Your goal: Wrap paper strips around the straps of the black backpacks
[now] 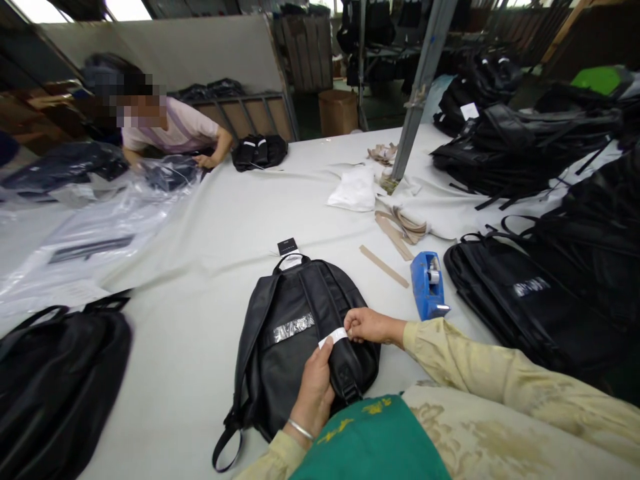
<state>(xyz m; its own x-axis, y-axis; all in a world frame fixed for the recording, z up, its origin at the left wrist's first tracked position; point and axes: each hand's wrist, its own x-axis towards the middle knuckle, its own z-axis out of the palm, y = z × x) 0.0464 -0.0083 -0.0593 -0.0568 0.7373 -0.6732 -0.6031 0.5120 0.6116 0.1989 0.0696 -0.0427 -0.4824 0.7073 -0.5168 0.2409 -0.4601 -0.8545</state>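
1. Head view, the surface and the room: a broad white-covered table [210, 220] fills a workshop. A grey metal post [423, 80] rises from its far side, with one cardboard box [338, 111] on the floor beyond it.
2. Head view, the hands: one black backpack [300, 333] lies straps-up at the near edge, directly in front of the person. The left hand [313, 390] is closed around a shoulder strap, its thumb pinning one end of a white strip [333, 337]. The right hand [367, 327] pinches the other end.
3. Head view, the count: one blue tape dispenser [427, 285] stands just right of the backpack. Several brown paper strips [400, 227] lie behind it. One hang tag [289, 250] sits at the backpack's top handle.
4. Head view, the surroundings: piled black bags [525, 147] crowd the right side, too overlapped to count. Another black bag [55, 380] lies at near left. One co-worker [175, 130] leans over clear plastic bags [90, 233] at far left.
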